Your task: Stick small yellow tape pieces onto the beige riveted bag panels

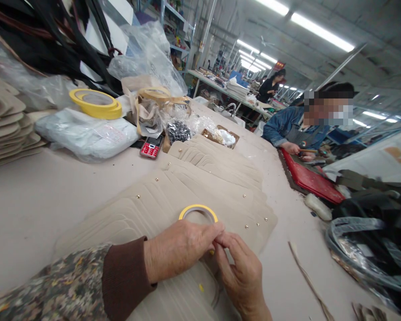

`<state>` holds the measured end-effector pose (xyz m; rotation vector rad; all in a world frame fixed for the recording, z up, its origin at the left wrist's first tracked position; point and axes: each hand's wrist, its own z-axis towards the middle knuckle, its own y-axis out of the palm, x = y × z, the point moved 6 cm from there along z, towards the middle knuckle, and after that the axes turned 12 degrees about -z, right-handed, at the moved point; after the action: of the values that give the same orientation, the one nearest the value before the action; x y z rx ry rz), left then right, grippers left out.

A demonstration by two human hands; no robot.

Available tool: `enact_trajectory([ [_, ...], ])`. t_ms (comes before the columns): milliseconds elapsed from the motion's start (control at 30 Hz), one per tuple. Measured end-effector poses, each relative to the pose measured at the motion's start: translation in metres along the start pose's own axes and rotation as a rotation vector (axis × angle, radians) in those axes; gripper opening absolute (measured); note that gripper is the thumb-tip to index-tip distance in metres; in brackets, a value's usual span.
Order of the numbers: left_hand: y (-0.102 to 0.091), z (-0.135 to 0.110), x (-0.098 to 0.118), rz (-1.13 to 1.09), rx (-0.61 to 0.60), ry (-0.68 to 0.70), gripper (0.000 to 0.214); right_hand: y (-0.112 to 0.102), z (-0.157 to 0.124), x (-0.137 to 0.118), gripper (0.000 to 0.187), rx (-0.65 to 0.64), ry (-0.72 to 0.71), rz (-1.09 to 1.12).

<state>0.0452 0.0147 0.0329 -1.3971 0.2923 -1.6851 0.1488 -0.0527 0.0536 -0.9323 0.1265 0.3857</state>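
Observation:
My left hand (180, 252) and my right hand (242, 272) meet fingertip to fingertip over a fanned row of beige leather pieces (200, 187) with small brass studs. Both hands are closed in a pinch on a small yellowish bit between them; what it is I cannot make out. Just behind my fingers a small roll of yellow tape (198, 213) lies on the beige pieces. My left forearm wears a patterned sleeve with a brown cuff.
Larger yellow tape rolls (95, 103) sit on white plastic bags at back left, beside stacked beige pieces (6, 129). A red phone (151, 147) and bagged hardware lie behind the row. A person in a denim jacket (287, 125) works over a red mat (309, 178) at right. Black bags sit at right.

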Motion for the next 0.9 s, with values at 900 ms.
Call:
enact_trajectory([
  [900,0.007,0.02,0.007,0.44,-0.156,-0.043,0.011,0.023,-0.048,0.077,0.034,-0.037,1.034,0.59],
])
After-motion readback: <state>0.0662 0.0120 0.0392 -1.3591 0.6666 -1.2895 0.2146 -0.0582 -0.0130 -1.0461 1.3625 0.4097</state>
